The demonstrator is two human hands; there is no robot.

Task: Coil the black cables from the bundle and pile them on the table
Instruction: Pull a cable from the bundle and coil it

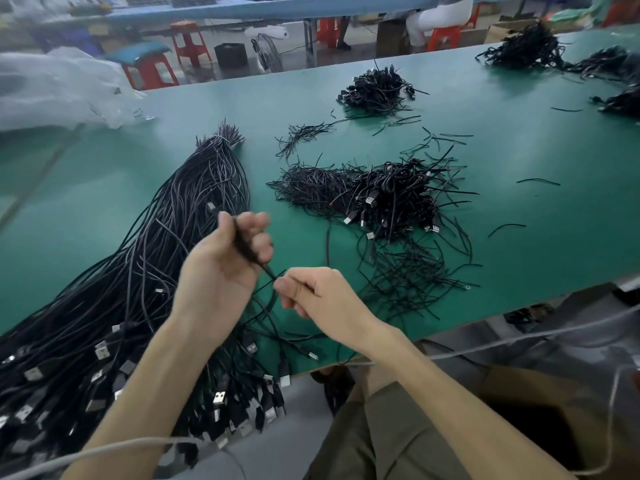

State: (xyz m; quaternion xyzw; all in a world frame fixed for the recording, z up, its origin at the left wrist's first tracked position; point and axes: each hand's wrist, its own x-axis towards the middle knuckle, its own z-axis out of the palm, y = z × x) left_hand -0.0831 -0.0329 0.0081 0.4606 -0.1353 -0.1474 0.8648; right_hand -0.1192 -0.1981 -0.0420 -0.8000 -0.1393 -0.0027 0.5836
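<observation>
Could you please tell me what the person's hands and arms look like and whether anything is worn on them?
The left hand and the right hand are bare: no gloves or rings show. Neither wrist carries a watch or band, and both forearms are uncovered to the frame's edge, no sleeve in view. The only clothing visible is an olive-green garment over the lap.

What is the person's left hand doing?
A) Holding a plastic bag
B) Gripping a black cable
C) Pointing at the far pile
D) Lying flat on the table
B: the left hand has its fingers curled round a black cable, and the right hand pinches the cable just below it.
</observation>
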